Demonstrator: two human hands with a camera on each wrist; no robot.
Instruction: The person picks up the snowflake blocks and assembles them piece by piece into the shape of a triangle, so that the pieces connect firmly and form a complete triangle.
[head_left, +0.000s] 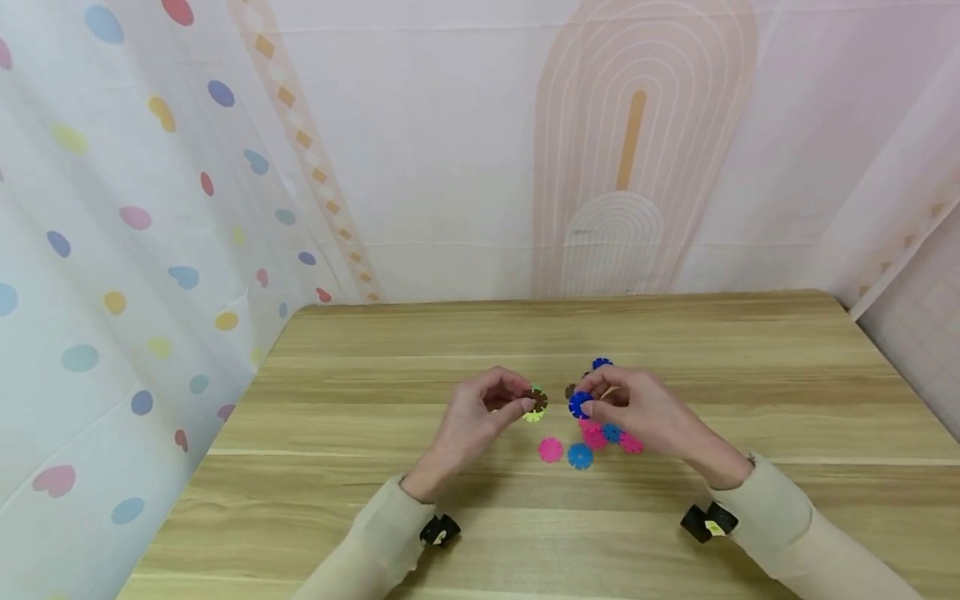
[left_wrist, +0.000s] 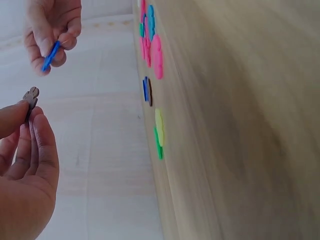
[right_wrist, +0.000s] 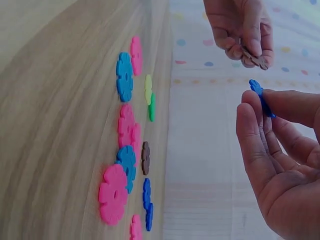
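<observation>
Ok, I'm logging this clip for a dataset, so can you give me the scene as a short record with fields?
Setting: wooden table before patterned curtains
Left hand: pinches a brown disc above the table
Right hand: pinches a dark blue disc above the table
Gap: the two held discs are apart, not joined
On table: loose discs, among them a pink disc, a light blue disc and a yellow disc

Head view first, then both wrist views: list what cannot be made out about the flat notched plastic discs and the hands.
- Head view: the right hand covers part of the disc pile on the wooden table, so no count.
- Left wrist view: the left hand is cut by the edge; the brown notched disc shows edge-on.
- Right wrist view: the blue notched disc shows edge-on, half behind fingers.
</observation>
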